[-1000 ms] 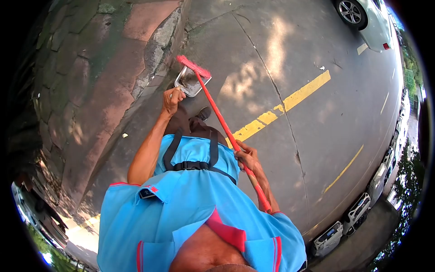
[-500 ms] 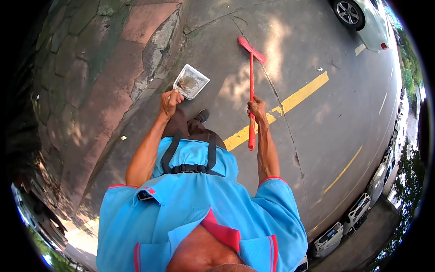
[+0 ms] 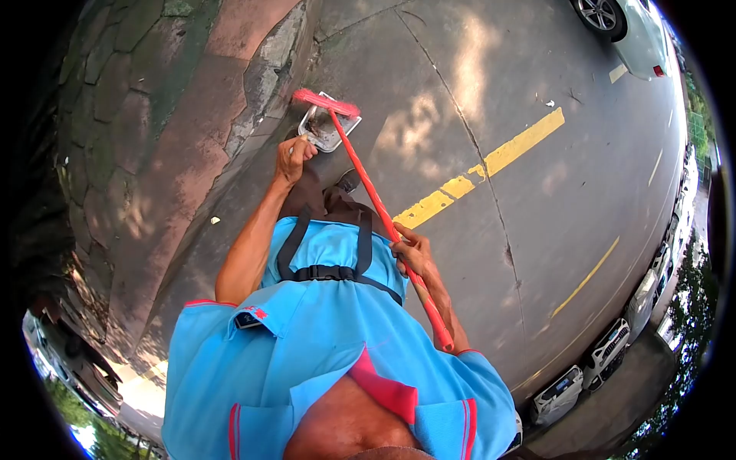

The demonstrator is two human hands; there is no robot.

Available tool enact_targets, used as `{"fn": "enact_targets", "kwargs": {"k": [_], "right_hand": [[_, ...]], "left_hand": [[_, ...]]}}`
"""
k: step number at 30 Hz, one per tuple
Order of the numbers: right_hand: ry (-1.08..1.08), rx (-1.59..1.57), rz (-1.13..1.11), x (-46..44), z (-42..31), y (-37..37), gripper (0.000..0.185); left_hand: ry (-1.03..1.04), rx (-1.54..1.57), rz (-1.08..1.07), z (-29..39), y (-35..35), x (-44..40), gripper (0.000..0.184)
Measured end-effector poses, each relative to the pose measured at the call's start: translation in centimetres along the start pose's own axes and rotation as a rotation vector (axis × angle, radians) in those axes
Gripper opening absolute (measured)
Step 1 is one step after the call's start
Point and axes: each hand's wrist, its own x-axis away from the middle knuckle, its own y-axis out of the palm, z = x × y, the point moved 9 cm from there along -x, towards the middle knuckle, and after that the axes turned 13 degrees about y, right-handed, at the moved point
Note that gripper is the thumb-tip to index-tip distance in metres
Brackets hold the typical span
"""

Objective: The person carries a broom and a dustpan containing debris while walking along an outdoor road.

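Observation:
My left hand [image 3: 294, 156] is closed at the near end of a white dustpan [image 3: 328, 139], gripping it. Brown debris lies inside the pan. Around the red handle of a broom [image 3: 362, 170] the fingers of my right hand [image 3: 412, 248] are wrapped, roughly midway along it. The broom's red bristle head [image 3: 326, 102] lies across the far edge of the dustpan and hides part of it. From there the handle slants back past my right forearm.
Stone paving [image 3: 153, 115] with a raised kerb runs along the left. A yellow line [image 3: 525, 142] crosses the grey road. A pale car [image 3: 640, 42] stands at the upper right, and several parked cars [image 3: 558, 395] line the lower right.
The broom head has moved left from the open road to the dustpan, and its handle now slants. My right hand has come lower and closer to my body. My left hand stays on the dustpan.

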Motion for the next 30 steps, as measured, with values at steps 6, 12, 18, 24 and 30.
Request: {"fn": "enact_targets", "kwargs": {"k": [6,12,18,24,30], "right_hand": [[-0.242,0.112,0.127,-3.5,-6.4,-0.6,0.062],[-0.371,0.250,0.324,-12.9,-14.8,-0.3,0.055],[-0.308,0.371,0.225,-13.4,-9.8,1.1,0.054],[-0.040,0.258,0.082,-3.8,-1.3,1.4,0.060],[-0.069,0.129,0.031,-1.2,-2.9,1.1,0.060]], "left_hand": [[-0.022,0.041,0.002,-1.7,0.0,0.6,0.046],[-0.022,0.039,0.001,-2.1,-0.4,0.5,0.046],[-0.032,0.041,0.075,-1.4,-0.6,0.5,0.043],[0.013,0.017,-0.002,-1.3,-0.1,0.3,0.048],[0.009,0.017,0.025,-0.5,0.0,0.0,0.044]]}}
